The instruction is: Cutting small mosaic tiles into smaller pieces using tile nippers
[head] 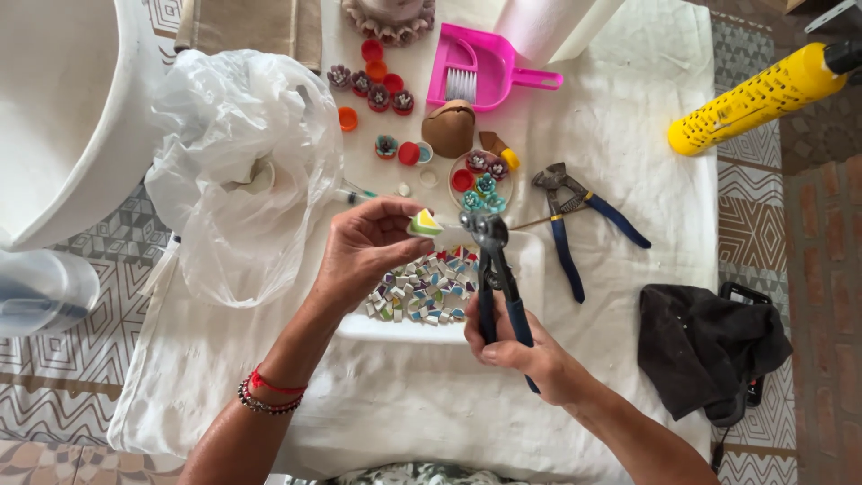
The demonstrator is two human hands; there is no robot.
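A table point(628, 108) draped in white cloth stands over a patterned floor, strewn with bottle caps, a pink dustpan point(485, 63) and a spare pair of blue-handled nippers point(575, 216). The left hand point(364, 247) pinches a small yellow-and-green tile piece point(425, 223) by its near edge, so its free end points toward three o'clock, ready for the jaws; it hovers above the white tray point(377, 325) of cut tile bits, likely to catch fragments. The right hand point(525, 355) is clenched round the nippers point(492, 269), long axis running six to twelve o'clock, head just right of the piece.
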